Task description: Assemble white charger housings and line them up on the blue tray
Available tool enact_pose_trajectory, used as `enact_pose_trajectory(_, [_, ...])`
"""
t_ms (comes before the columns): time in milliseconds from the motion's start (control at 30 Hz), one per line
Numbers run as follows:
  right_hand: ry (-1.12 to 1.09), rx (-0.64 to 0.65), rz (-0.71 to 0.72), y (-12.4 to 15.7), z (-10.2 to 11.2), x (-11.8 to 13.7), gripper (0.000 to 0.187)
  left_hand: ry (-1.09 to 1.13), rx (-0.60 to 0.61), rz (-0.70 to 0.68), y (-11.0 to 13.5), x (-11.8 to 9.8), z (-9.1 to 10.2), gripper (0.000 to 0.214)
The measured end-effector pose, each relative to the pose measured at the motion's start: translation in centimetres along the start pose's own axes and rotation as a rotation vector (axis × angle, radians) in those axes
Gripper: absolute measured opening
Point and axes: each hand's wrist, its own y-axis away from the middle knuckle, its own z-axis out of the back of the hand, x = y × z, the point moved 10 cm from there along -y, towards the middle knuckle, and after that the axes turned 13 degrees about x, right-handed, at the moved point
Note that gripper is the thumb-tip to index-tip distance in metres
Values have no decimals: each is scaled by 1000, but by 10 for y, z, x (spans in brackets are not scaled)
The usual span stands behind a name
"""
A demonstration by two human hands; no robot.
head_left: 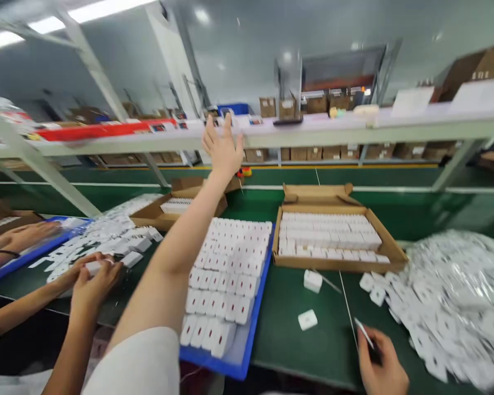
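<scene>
My left hand (224, 147) is stretched up and forward at the raised shelf's front edge, fingers spread, nothing visible in it. Small dark-and-white items (255, 119) lie on the shelf near its fingertips. Low at the right, my right hand (382, 362) grips a thin flat piece, white on one face and dark on the other; its kind is unclear. Left of that hand, a white plastic housing (308, 320) lies on the bench, with another housing (313, 281) behind it. Beneath my left arm, a blue tray (247, 351) bears rows of white housings with red marks.
An open cardboard box (333, 264) holds rows of white parts. A heap of white covers (448, 312), partly in clear plastic, is at the right. At the left, a co-worker's hands (93, 280) hold a white part; another person's hand (28, 238) rests over a blue tray.
</scene>
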Motion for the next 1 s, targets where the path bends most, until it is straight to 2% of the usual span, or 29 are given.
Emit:
enact_pose_trajectory(67, [19, 73, 22, 5, -1, -2, 38, 53, 190, -211, 66, -32, -19, 64])
enact_pose_trajectory(100, [1, 90, 47, 5, -1, 0, 33, 78, 332, -314, 111, -50, -29, 64])
enact_pose_trajectory(167, [-6, 132, 55, 2, -4, 1, 26, 124, 702, -495, 220, -81, -45, 58])
enact_pose_trajectory(200, [-13, 147, 59, 0, -6, 2, 23, 137, 895, -525, 277, -90, -50, 54])
enact_pose_trajectory(267, [-31, 170, 73, -1, -8, 5, 19, 168, 1181, -534, 374, -102, -49, 49])
enact_pose_trajectory(300, [-45, 179, 83, -1, -8, 7, 17, 189, 1265, -496, 408, -104, -47, 49])
enact_pose_trajectory(333, [-58, 188, 91, -1, -9, 8, 15, 212, 1308, -437, 430, -105, -46, 51])
enact_pose_trajectory(400, [-85, 212, 100, -1, -10, 8, 13, 230, 1295, -311, 443, -102, -50, 52])
enact_pose_trajectory(500, [-132, 249, 81, -2, -13, 5, 12, 189, 1196, -245, 417, -106, -68, 52])
enact_pose_trajectory(567, [-167, 262, 55, -2, -13, 1, 13, 139, 1141, -274, 393, -119, -89, 54])
enact_pose_trajectory(633, [-204, 256, 21, -2, -12, -4, 17, 120, 1150, -309, 377, -135, -117, 56])
enact_pose_trajectory(733, [-274, 224, -51, 0, -9, -16, 24, 160, 1215, -273, 368, -150, -156, 51])
enact_pose_trajectory(800, [-344, 209, -107, 0, -8, -24, 29, 206, 1231, -222, 366, -150, -167, 41])
enact_pose_trajectory(900, [-454, 202, -173, -2, -5, -31, 32, 313, 1217, -149, 367, -137, -155, 29])
enact_pose_trajectory(1000, [-529, 250, -209, -5, 1, -21, 33, 615, 1194, -71, 378, -121, -118, 26])
